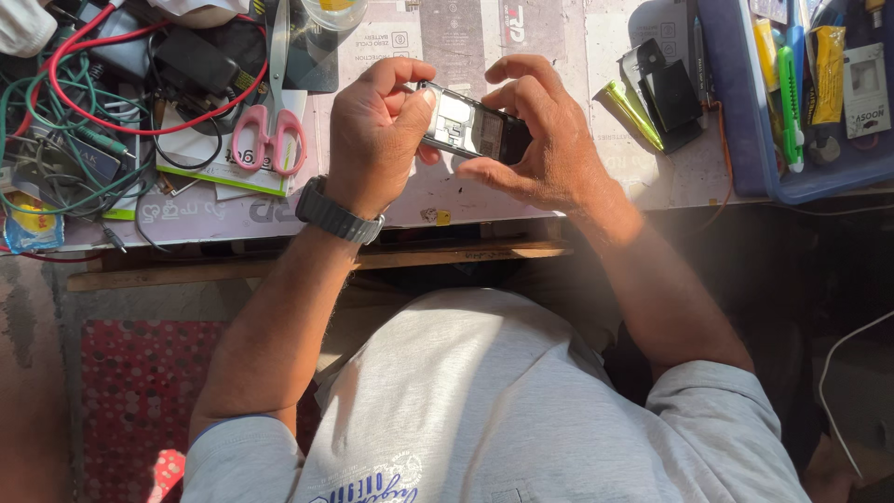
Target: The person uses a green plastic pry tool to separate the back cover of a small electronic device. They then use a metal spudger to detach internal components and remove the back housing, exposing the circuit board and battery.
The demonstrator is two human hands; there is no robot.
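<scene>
Phone body, back cover off and insides bare, sits at upper centre of the frame above the worktable. Left hand and right hand each grip one end. It looks light, stiff and fragile; its edges seem safest to hold. Pink-handled scissors lie at its left.

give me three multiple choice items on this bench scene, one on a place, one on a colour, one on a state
1. Where do the scissors lie?
A. beside the tangled cables
B. in the blue tray
C. on the floor

2. What colour are the scissor handles?
A. black
B. pink
C. yellow

3. How is the phone held?
A. lying untouched
B. in one hand
C. between left hand and right hand, back open

Key: 1 A, they rest beside the wires; 2 B, pink loops; 3 C, both hands grip it, insides showing.
</scene>
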